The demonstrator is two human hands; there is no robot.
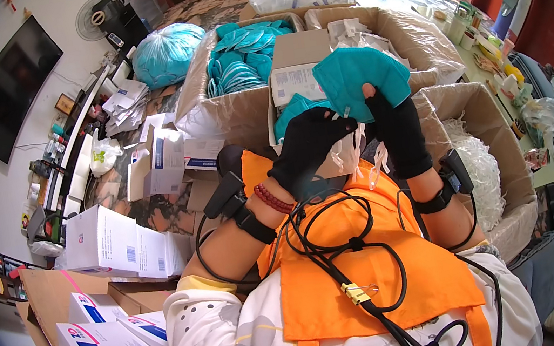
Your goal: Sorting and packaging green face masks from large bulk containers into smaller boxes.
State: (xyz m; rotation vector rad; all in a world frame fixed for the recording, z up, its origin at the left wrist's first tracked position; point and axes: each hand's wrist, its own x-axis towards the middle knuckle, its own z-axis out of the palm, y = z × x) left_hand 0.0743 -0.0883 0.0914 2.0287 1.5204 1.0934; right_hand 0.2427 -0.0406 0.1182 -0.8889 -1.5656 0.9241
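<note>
In the head view, your right hand [397, 129] grips the teal mask bundle [359, 75], thumb pressed on its near face, up in front of the open cartons. Your left hand [311, 141] has its fingers bent in beside the bundle's lower edge, by the pale straps [346, 154]; whether they pinch a strap, you cannot tell from here.

The hold looks one-sided: if your right thumb eases off, the bundle could fan out or drop. The straps dangle loosely below both hands, so they could tangle with each other or catch on a finger. The looped black cable [356, 243] lies over your orange apron [380, 300] and runs toward your wrists; a long reach could make it snag or tug.

Just beyond your hands, a small open box [298, 74] has teal masks in it. Behind it to the left, a lined carton [194, 112] is heaped with more of them; the lined carton on the right [424, 39] bears white pieces, too indistinct to name. Beside your right forearm, another lined carton [517, 185] contains a tangle of white strands [476, 170]. A tied bag [168, 55] at far left bulges with teal items.
</note>
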